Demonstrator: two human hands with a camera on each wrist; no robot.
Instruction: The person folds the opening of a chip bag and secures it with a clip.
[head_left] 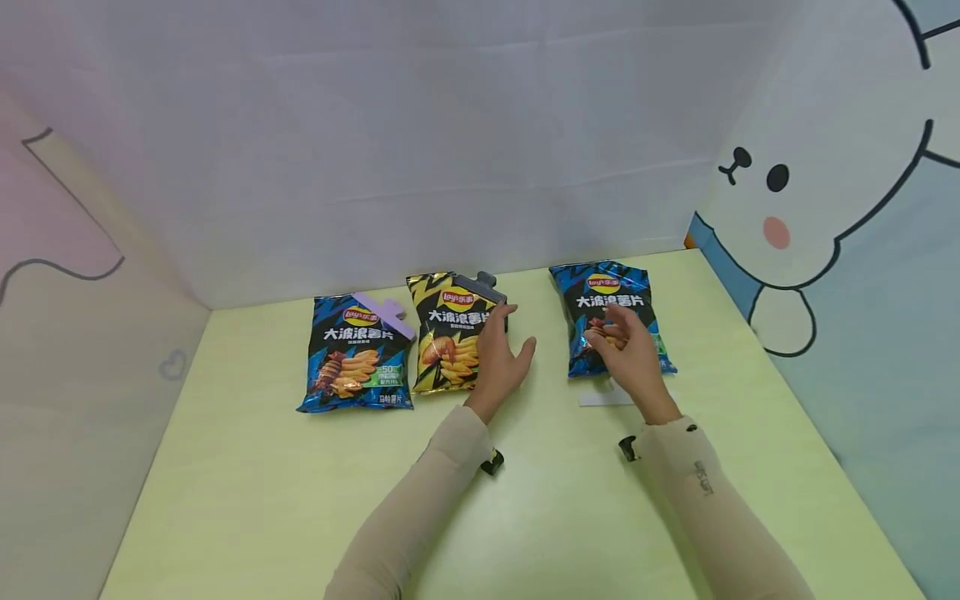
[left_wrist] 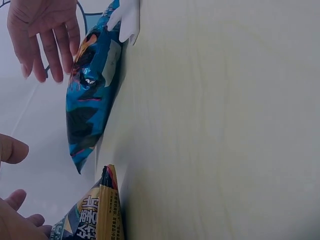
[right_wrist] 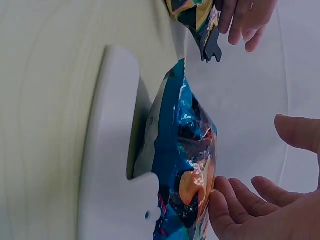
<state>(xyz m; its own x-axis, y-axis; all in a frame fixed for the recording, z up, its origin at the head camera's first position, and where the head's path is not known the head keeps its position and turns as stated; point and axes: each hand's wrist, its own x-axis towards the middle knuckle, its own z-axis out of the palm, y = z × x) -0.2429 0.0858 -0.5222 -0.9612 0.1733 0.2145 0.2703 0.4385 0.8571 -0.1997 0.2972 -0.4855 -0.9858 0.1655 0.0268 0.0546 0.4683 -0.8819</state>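
Note:
My left hand [head_left: 501, 362] is beside the right edge of a yellow-and-black chip bag [head_left: 442, 342], fingers extended and thumb apart. A dark grey bag clip [head_left: 482, 287] sits across that bag's top right corner. My right hand [head_left: 632, 354] hovers over the lower part of a blue chip bag [head_left: 600, 292], with fingers loosely bent. In the right wrist view the fingertips are right at the front of this blue bag [right_wrist: 192, 185], and nothing is gripped. A white bag clip [right_wrist: 112, 150] lies just in front of it, partly hidden by the hand in the head view.
Left of the yellow bag lies another blue chip bag [head_left: 356, 362] with a purple clip [head_left: 388, 314] on its top right corner. All stand near the back of the pale yellow table [head_left: 262, 500], against a white cloth wall [head_left: 450, 150]. A cartoon-printed panel [head_left: 862, 275] borders the right side.

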